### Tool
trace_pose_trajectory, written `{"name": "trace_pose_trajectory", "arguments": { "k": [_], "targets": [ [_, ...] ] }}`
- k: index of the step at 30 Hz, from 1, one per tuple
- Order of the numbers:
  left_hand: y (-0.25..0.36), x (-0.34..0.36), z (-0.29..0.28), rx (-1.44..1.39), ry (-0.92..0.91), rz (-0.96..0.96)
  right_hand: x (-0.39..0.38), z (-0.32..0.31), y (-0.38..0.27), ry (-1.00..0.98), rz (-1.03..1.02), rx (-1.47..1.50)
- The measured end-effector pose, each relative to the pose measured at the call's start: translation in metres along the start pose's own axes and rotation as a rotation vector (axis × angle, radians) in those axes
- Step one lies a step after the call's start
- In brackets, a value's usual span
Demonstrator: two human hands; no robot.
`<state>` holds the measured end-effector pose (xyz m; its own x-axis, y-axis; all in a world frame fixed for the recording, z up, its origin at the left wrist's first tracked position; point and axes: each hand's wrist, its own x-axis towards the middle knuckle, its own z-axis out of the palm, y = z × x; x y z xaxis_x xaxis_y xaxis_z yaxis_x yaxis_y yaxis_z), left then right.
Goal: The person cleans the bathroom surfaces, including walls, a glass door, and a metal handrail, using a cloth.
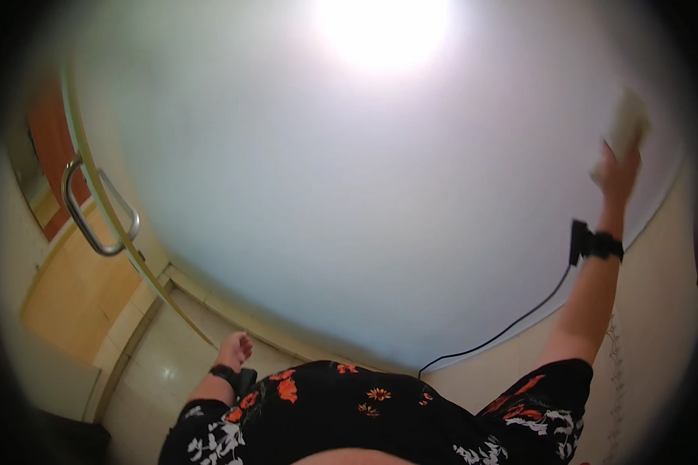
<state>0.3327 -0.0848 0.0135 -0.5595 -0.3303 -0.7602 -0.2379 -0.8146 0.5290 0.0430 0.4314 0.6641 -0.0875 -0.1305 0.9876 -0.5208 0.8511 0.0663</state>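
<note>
A large pale frosted panel [349,209] fills most of the view in front of me. My right hand [620,174] is raised at the far right with the arm stretched out, closed round a pale cloth [628,120] that lies against or close to the panel. Motion smears the cloth, so its exact kind and folds are unclear. Low at my left side, my left hand [238,350] hangs with its fingers curled in, and nothing shows in it. A dark band with a small box sits on each wrist.
On the left a glass door [101,178] stands ajar, with a curved metal handle [85,221]. Beyond it are a wooden surface and a tiled floor [163,368]. A black cable [512,329] runs from my right wrist to my body. A tiled wall [651,310] rises at the right.
</note>
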Motion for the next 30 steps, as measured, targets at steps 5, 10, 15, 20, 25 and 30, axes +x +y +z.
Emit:
{"name": "trace_pose_trajectory", "arguments": {
  "k": [5, 10, 15, 20, 25, 30],
  "targets": [
    [0.016, 0.008, 0.025, 0.083, -0.037, 0.03, -0.079, -0.051, 0.116, 0.209, 0.541, -0.209],
    [0.021, -0.022, 0.033, 0.078, 0.028, 0.046, -0.107, -0.032, 0.096, 0.25, 0.51, -0.169],
    [0.01, -0.03, 0.003, 0.043, 0.082, 0.018, -0.126, 0.027, -0.033, 0.217, 0.078, -0.48],
    [-0.003, -0.027, -0.058, -0.059, 0.118, 0.005, -0.151, 0.102, -0.174, 0.027, -0.196, -0.1],
    [0.001, -0.037, -0.11, -0.198, 0.17, -0.035, -0.21, 0.164, -0.286, -0.274, -0.322, 0.251],
    [0.006, -0.044, -0.141, -0.142, 0.226, 0.046, -0.305, 0.209, -0.331, -0.46, -0.578, 0.408]
  ]
}}
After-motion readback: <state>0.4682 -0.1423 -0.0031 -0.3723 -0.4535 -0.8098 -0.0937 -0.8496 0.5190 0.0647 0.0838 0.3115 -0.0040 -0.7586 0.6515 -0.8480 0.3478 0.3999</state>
